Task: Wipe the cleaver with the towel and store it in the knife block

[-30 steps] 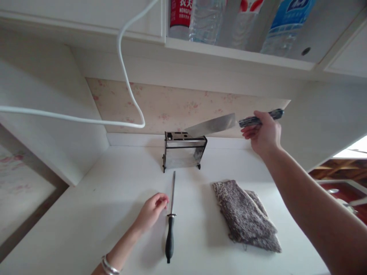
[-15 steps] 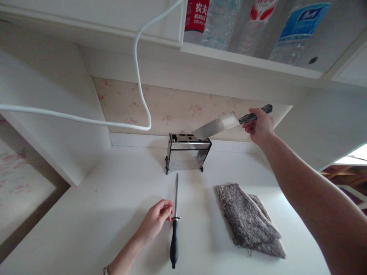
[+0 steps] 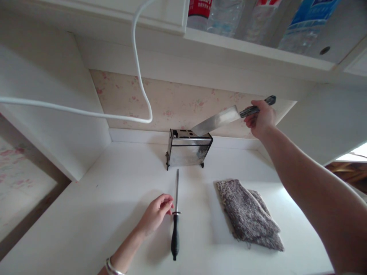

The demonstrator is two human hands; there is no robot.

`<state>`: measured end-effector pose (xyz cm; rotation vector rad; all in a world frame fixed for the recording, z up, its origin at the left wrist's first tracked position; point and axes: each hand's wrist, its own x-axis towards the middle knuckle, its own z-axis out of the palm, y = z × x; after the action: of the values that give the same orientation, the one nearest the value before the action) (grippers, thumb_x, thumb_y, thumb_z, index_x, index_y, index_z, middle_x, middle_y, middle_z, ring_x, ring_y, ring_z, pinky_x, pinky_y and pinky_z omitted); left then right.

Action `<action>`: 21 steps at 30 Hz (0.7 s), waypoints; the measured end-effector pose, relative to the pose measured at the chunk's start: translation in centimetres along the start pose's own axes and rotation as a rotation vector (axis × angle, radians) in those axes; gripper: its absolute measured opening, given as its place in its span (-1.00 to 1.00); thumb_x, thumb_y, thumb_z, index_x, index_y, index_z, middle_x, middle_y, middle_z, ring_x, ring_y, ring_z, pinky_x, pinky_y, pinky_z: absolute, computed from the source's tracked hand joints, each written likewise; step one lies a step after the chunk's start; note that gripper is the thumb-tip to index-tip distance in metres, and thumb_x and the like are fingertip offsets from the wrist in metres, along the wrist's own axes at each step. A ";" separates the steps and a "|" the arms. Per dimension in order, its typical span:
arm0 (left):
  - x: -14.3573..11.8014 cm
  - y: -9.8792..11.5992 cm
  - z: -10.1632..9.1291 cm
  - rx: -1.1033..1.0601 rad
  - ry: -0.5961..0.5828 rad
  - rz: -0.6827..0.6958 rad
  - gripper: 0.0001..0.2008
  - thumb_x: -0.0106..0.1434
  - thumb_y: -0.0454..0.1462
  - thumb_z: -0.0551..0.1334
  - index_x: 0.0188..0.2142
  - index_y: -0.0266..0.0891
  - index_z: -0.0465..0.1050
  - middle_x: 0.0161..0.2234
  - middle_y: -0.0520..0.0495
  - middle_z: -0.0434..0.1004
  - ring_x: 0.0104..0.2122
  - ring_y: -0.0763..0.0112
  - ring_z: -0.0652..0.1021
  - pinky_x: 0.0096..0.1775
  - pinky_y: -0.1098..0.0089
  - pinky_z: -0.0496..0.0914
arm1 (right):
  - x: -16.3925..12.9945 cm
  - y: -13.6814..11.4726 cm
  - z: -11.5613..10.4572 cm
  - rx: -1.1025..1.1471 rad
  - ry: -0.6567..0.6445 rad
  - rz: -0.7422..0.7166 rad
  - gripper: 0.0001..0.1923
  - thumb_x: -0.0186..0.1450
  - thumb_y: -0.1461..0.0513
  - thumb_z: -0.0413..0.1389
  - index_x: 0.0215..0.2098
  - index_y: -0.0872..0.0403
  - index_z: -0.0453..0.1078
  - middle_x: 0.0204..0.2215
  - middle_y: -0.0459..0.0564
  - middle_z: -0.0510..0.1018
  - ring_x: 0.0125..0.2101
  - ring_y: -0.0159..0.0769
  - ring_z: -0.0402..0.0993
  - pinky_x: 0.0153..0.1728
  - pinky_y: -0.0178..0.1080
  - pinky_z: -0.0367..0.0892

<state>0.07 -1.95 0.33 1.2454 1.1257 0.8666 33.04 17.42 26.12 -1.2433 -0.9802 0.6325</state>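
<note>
My right hand (image 3: 261, 119) is closed round the dark patterned handle of a cleaver (image 3: 216, 121). Its broad steel blade tilts down to the left, with the lower end at the slotted top of a metal knife block (image 3: 189, 152); whether the tip has entered a slot is hard to see. On the white counter below the block lies a sharpening steel (image 3: 175, 233), rod pointing away and black grip towards me. Close to the left of its guard rests my left hand (image 3: 158, 212), fingers loosely bent and holding nothing.
A folded grey-brown cloth (image 3: 249, 215) lies on the counter (image 3: 120, 183) to the right. Overhead, a white cable (image 3: 140, 76) hangs in front of the cabinet. Plastic bottles (image 3: 225, 17) stand on the open shelf. Side panels and a flowered wall (image 3: 166, 103) enclose the counter.
The view has shifted slightly, so the counter things sit a little higher in the picture. Cleaver and block hold nearly the same relation; both hands have hardly moved.
</note>
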 end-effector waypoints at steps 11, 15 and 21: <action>0.4 -0.6 -0.2 0.012 -0.003 0.011 -0.75 0.26 -0.12 0.10 -0.20 -0.25 0.35 -0.33 -0.04 0.47 -0.37 0.37 0.49 -0.22 0.35 0.36 | -0.7 -0.1 1.2 0.031 -0.016 -0.004 -0.76 0.18 0.16 0.08 -0.54 0.16 0.38 -0.84 -0.07 0.35 -0.88 -0.41 0.15 -0.84 -0.34 -0.09; 0.6 -0.9 -0.3 0.007 0.004 0.019 -0.75 0.24 -0.12 0.12 -0.22 -0.25 0.37 -0.33 -0.06 0.48 -0.38 0.36 0.50 -0.24 0.36 0.36 | -0.4 0.3 0.8 0.006 -0.030 -0.041 -0.77 0.17 0.15 0.08 -0.53 0.16 0.37 -0.85 -0.07 0.34 -0.87 -0.42 0.15 -0.84 -0.34 -0.10; 0.7 -0.9 -0.5 -0.005 0.010 0.018 -0.75 0.23 -0.13 0.12 -0.22 -0.26 0.37 -0.34 -0.06 0.47 -0.39 0.36 0.50 -0.25 0.36 0.37 | 0.1 0.6 1.3 -0.099 -0.009 -0.149 -0.77 0.12 0.14 0.15 -0.53 0.16 0.40 -0.85 -0.09 0.34 -0.86 -0.42 0.16 -0.84 -0.35 -0.07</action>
<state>-0.25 -1.27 -0.64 1.2494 1.1212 0.8894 32.04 18.27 25.55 -1.2419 -1.1120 0.4784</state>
